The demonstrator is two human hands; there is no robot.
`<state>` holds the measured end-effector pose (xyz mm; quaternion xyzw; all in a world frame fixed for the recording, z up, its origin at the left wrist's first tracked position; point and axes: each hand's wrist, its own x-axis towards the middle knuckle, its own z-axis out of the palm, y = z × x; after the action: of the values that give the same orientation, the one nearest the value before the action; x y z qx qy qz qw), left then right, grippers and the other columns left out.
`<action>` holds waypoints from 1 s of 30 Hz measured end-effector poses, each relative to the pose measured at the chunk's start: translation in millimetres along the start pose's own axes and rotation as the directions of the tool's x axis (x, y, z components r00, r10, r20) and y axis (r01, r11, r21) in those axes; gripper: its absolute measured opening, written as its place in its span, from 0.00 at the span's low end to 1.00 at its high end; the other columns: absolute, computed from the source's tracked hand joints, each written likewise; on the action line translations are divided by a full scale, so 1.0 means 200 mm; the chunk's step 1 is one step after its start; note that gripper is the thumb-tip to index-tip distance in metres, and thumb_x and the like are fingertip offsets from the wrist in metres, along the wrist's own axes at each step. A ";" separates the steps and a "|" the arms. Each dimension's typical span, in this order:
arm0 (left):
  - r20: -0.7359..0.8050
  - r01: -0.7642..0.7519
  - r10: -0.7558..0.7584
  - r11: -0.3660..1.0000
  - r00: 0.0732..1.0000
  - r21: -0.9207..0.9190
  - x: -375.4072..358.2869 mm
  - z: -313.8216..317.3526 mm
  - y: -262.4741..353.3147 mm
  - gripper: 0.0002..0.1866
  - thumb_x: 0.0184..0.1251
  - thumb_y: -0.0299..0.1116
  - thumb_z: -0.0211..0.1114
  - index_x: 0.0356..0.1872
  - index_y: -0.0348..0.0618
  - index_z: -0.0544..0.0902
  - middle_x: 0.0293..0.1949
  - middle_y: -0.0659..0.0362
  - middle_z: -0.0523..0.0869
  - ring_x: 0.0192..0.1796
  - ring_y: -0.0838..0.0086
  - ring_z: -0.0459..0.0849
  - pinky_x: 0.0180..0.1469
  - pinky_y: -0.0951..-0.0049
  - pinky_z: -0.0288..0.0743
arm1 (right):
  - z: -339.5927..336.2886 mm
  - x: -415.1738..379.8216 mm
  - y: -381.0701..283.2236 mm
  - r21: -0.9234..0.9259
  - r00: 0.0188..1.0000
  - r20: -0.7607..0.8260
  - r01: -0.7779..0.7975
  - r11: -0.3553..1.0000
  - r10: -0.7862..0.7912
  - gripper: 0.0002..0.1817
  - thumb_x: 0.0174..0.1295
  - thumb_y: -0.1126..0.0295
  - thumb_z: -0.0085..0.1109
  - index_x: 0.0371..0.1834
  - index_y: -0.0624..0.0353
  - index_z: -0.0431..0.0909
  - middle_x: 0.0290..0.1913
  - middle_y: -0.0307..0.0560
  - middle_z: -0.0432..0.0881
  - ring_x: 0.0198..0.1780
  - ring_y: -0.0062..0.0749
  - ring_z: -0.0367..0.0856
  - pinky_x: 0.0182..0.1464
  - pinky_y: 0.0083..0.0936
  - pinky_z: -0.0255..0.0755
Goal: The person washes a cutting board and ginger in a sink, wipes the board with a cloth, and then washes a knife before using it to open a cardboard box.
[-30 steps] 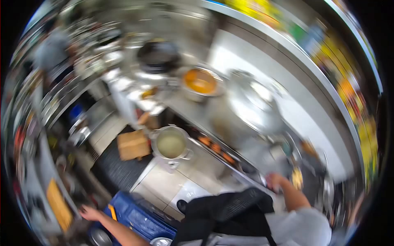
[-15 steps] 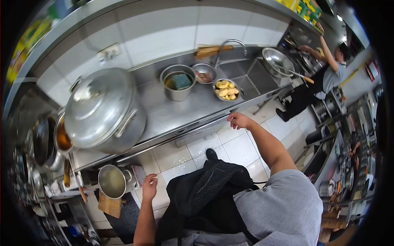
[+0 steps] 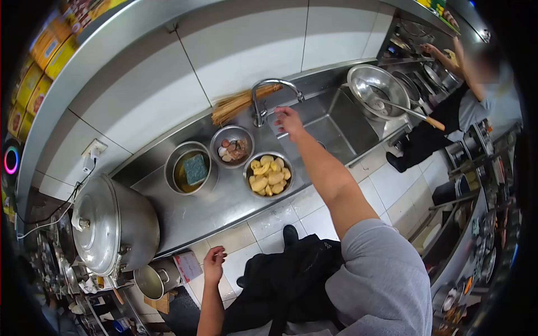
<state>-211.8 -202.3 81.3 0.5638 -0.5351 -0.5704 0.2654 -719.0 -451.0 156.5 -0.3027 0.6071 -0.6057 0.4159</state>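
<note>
Just past twelve o'clock, with the clock centred on the view, the right hand [image 3: 288, 121] hovers over the left end of a steel sink [image 3: 350, 131]. Its fingers are parted and loosely curved, just beside the tap [image 3: 259, 115] at twelve; whether they touch it, I cannot tell. The left hand [image 3: 214, 263] hangs at seven o'clock, off the front edge of the worktop [image 3: 185, 218], fingers half-bent and slightly apart.

On the worktop, a bowl [image 3: 290, 168] of yellow pieces [image 3: 270, 173] sits at the centre. Near it, at ten o'clock, a small bowl [image 3: 232, 133] holds mixed food, too small to make out. At nine, a pan [image 3: 190, 149] contains brownish liquid and a blue-green sponge [image 3: 195, 169]. A big lidded pot [image 3: 131, 218] stands at eight. Bundled sticks [image 3: 238, 107] lie at eleven, near the tap.

At two o'clock, beyond the sink, rests a wide bowl [image 3: 364, 87] with a ladle [image 3: 435, 122], its wooden handle pointing towards four. Between two and three, a person [image 3: 476, 109] in grey has both arms raised. Below the worktop, between seven and eight, a smaller pot [image 3: 148, 280] stands just beside a printed box [image 3: 188, 266].
</note>
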 end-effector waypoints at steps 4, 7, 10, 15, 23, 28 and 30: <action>0.050 0.041 -0.035 0.990 0.998 -0.131 0.11 0.34 0.23 0.12 0.76 0.32 0.57 0.54 0.42 0.80 0.49 0.58 0.85 0.47 0.71 0.86 0.47 0.71 0.80 | 0.12 0.33 0.03 0.058 0.991 0.100 -0.093 0.994 0.087 0.09 0.70 0.64 0.55 0.48 0.51 0.78 0.45 0.34 0.82 0.36 0.24 0.80 0.30 0.27 0.72; 0.118 0.155 -0.127 0.951 0.985 -0.268 0.22 0.54 0.38 0.15 0.77 0.34 0.56 0.60 0.42 0.76 0.53 0.54 0.82 0.48 0.68 0.86 0.46 0.69 0.81 | 0.17 0.44 0.09 0.147 0.993 0.075 -0.106 0.984 0.096 0.12 0.72 0.56 0.55 0.46 0.52 0.78 0.41 0.35 0.81 0.31 0.23 0.79 0.28 0.26 0.70; 0.173 0.273 -0.221 0.878 0.960 -0.393 0.41 0.71 0.51 0.19 0.77 0.36 0.57 0.64 0.42 0.70 0.53 0.52 0.81 0.48 0.66 0.86 0.46 0.67 0.82 | 0.03 0.53 0.30 -0.092 0.993 0.118 0.029 0.995 -0.018 0.15 0.71 0.55 0.55 0.36 0.57 0.76 0.30 0.41 0.80 0.18 0.24 0.73 0.17 0.22 0.64; 0.011 0.109 -0.115 0.905 0.993 -0.412 0.76 0.95 0.60 0.14 0.75 0.33 0.59 0.54 0.38 0.70 0.44 0.53 0.80 0.44 0.67 0.86 0.38 0.68 0.87 | -0.41 0.36 0.33 -0.092 0.962 0.096 -0.248 0.964 0.257 0.12 0.69 0.59 0.56 0.37 0.56 0.77 0.29 0.39 0.80 0.23 0.23 0.77 0.24 0.23 0.71; 0.017 -0.084 0.082 0.979 0.996 0.187 1.39 1.44 1.01 0.13 0.69 0.38 0.60 0.39 0.35 0.78 0.40 0.44 0.82 0.34 0.56 0.85 0.37 0.58 0.82 | -0.62 0.14 0.25 -0.422 0.918 0.214 -0.221 0.879 0.334 0.29 0.71 0.49 0.51 0.69 0.55 0.66 0.59 0.53 0.77 0.39 0.43 0.84 0.37 0.37 0.82; -0.108 -0.266 0.474 0.652 0.874 0.710 1.64 2.03 1.33 0.11 0.64 0.36 0.60 0.44 0.45 0.83 0.55 0.48 0.80 0.59 0.53 0.77 0.58 0.51 0.71 | -0.94 0.43 0.48 -0.263 0.803 0.210 -0.503 0.824 0.557 0.34 0.70 0.46 0.51 0.73 0.51 0.60 0.64 0.55 0.71 0.44 0.45 0.82 0.39 0.42 0.83; -0.003 -0.335 0.583 0.472 0.813 0.816 1.73 2.20 1.42 0.13 0.59 0.34 0.62 0.44 0.46 0.84 0.59 0.51 0.78 0.61 0.54 0.75 0.61 0.49 0.69 | -1.03 0.47 0.52 -0.449 0.740 0.223 -0.499 0.741 0.634 0.31 0.69 0.50 0.56 0.71 0.50 0.63 0.59 0.53 0.74 0.41 0.40 0.81 0.34 0.37 0.83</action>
<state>-782.9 -459.6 124.2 0.5285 -0.8171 -0.0970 0.2089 -929.4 -424.8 24.8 -0.2764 0.6836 -0.2581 0.6243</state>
